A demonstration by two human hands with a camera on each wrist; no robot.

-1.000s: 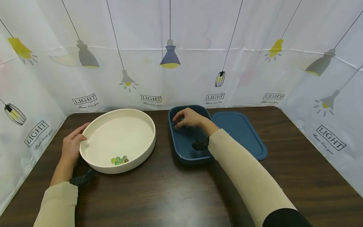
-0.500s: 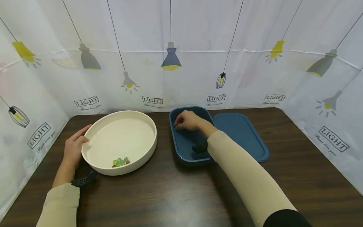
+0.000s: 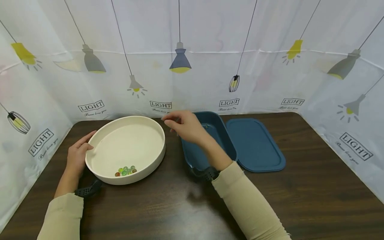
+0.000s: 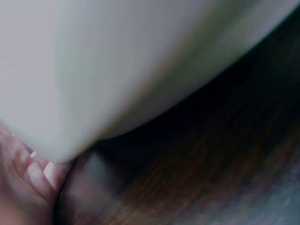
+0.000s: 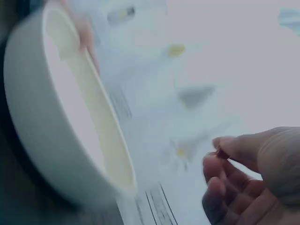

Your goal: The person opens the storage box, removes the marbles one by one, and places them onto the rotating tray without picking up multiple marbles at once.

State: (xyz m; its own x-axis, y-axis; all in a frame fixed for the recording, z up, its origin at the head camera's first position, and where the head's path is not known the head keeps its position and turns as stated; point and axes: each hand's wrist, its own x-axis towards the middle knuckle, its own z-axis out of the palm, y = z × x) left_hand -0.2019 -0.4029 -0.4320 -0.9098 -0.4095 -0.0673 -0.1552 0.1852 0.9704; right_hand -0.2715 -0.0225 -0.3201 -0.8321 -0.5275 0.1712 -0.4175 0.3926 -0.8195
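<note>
My left hand (image 3: pixel 77 156) grips the left side of a round cream tray (image 3: pixel 126 181), thumb at the rim and fingers along the outer wall. Several green and brown glass marbles (image 3: pixel 125 171) lie together against the tray's near wall. Between the tray and a deep blue box (image 3: pixel 196 155), my right hand (image 3: pixel 189 128) is raised, its thumb and finger pinching a small reddish-brown marble (image 5: pixel 222 153), seen in the right wrist view. A small marble (image 3: pixel 206 126) shows inside the box near its far end. The right forearm covers part of the box.
A flat blue lid (image 3: pixel 255 145) lies right of the box on the dark wooden table (image 3: pixel 144 213). Behind the table hangs a white curtain (image 3: pixel 204 83) printed with lamps. Each wrist wears a black camera band.
My right hand has lifted out of the blue box and moved left toward the tray, carrying the marble. The marbles in the tray have rolled slightly. My left hand keeps its grip.
</note>
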